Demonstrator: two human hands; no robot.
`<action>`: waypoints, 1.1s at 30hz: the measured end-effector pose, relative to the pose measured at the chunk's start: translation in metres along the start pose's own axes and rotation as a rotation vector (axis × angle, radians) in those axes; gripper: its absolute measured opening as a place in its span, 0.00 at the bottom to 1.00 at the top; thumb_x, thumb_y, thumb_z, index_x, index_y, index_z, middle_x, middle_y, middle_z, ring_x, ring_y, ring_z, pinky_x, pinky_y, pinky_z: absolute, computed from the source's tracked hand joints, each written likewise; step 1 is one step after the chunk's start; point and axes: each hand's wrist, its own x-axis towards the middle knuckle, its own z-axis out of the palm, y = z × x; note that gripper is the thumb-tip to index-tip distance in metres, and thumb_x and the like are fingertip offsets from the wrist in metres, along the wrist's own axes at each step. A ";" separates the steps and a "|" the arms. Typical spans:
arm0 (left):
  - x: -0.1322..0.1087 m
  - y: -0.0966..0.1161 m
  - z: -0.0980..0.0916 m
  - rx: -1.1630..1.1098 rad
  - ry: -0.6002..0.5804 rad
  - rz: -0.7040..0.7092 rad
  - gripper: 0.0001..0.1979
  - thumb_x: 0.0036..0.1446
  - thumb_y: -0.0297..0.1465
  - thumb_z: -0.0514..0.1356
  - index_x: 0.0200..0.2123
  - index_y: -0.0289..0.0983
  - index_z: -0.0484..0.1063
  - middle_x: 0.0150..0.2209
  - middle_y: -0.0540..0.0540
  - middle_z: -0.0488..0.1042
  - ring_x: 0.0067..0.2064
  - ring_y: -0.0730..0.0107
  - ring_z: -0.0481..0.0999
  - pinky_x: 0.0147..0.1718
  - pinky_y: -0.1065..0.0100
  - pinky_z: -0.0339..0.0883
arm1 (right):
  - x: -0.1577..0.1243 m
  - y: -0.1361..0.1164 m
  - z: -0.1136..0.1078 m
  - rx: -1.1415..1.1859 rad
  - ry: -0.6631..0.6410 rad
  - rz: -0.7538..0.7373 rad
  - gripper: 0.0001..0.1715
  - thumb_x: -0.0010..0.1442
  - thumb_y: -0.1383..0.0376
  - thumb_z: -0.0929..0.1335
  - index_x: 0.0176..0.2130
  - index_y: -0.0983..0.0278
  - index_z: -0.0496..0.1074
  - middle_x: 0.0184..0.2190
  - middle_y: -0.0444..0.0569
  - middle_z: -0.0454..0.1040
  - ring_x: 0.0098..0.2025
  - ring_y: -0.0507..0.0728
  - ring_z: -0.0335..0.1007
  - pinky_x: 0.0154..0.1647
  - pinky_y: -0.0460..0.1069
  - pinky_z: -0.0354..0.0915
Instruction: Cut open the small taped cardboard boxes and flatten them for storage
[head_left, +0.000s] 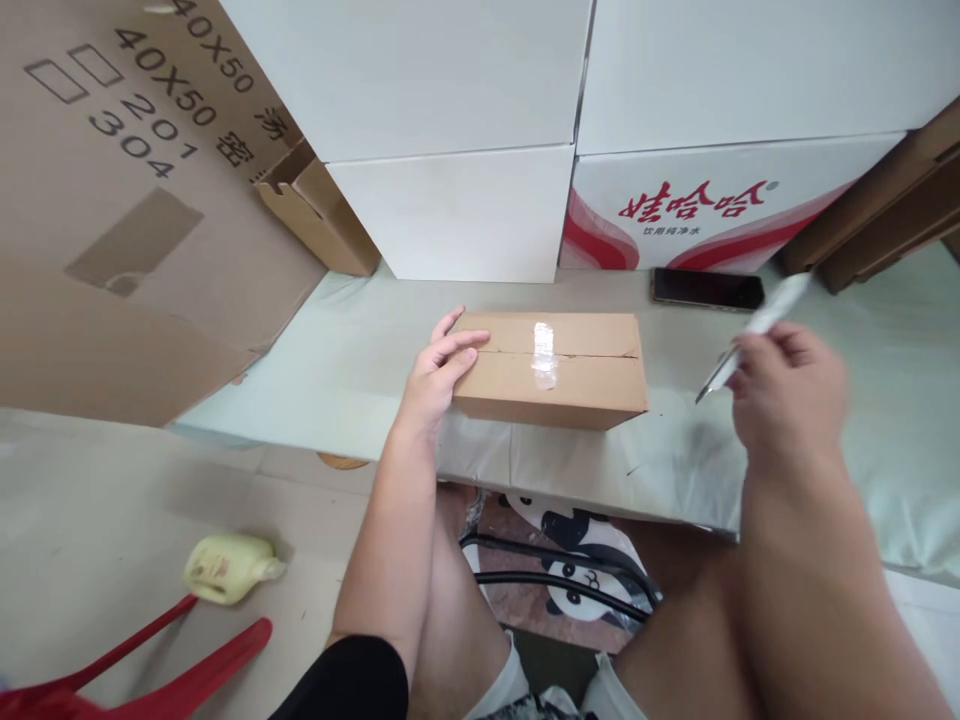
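A closed brown cardboard box (pixel 592 378) lies on the cloth-covered table, with a strip of clear tape (pixel 544 355) across the seam on its top. My left hand (pixel 441 370) grips the box's left end, its fingers resting on the top near the seam. To the right of the box and apart from it, my right hand (pixel 784 395) is closed around a white utility knife (pixel 772 305). The thin metal blade points down and left toward the table. Motion slightly blurs this hand.
Behind the box stand stacked white cartons (pixel 450 215) and a red-printed carton (pixel 675 210). A phone (pixel 707 289) lies before them. Large cardboard (pixel 150 250) leans at left. On the floor are a yellow bottle (pixel 229 568) and a red plastic object (pixel 202 665).
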 end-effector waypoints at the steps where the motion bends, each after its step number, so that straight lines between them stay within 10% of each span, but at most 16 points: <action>1: -0.001 0.000 0.001 -0.003 0.002 0.001 0.19 0.51 0.49 0.70 0.41 0.43 0.84 0.73 0.43 0.60 0.75 0.40 0.55 0.70 0.43 0.55 | -0.006 -0.016 0.002 0.123 0.082 -0.044 0.08 0.47 0.57 0.64 0.31 0.56 0.63 0.23 0.41 0.61 0.23 0.54 0.58 0.26 0.55 0.64; 3: -0.001 0.000 0.002 -0.008 0.005 0.005 0.19 0.51 0.48 0.70 0.41 0.43 0.84 0.73 0.43 0.60 0.75 0.40 0.55 0.70 0.44 0.55 | -0.022 -0.046 0.008 0.523 0.169 -0.172 0.12 0.40 0.64 0.68 0.30 0.57 0.66 0.23 0.41 0.66 0.23 0.53 0.63 0.22 0.51 0.63; 6: -0.002 -0.001 0.003 -0.018 0.003 0.017 0.18 0.51 0.47 0.70 0.41 0.43 0.85 0.72 0.43 0.61 0.75 0.40 0.55 0.70 0.44 0.55 | -0.047 -0.076 0.024 0.721 -0.078 -0.253 0.15 0.41 0.71 0.73 0.31 0.60 0.71 0.28 0.43 0.75 0.28 0.53 0.73 0.29 0.52 0.74; 18: -0.005 0.000 0.001 -0.004 -0.049 0.060 0.16 0.58 0.44 0.68 0.43 0.41 0.83 0.72 0.41 0.60 0.75 0.38 0.54 0.72 0.42 0.53 | -0.061 -0.074 0.072 0.540 -0.239 -0.271 0.13 0.49 0.73 0.74 0.35 0.61 0.72 0.34 0.41 0.78 0.40 0.54 0.82 0.49 0.53 0.79; 33: -0.004 -0.003 0.001 -0.004 -0.062 0.084 0.16 0.59 0.44 0.68 0.44 0.41 0.84 0.72 0.42 0.61 0.75 0.38 0.54 0.72 0.42 0.52 | -0.065 -0.076 0.072 0.534 -0.312 -0.260 0.12 0.48 0.76 0.72 0.32 0.62 0.72 0.31 0.40 0.76 0.38 0.53 0.82 0.40 0.49 0.75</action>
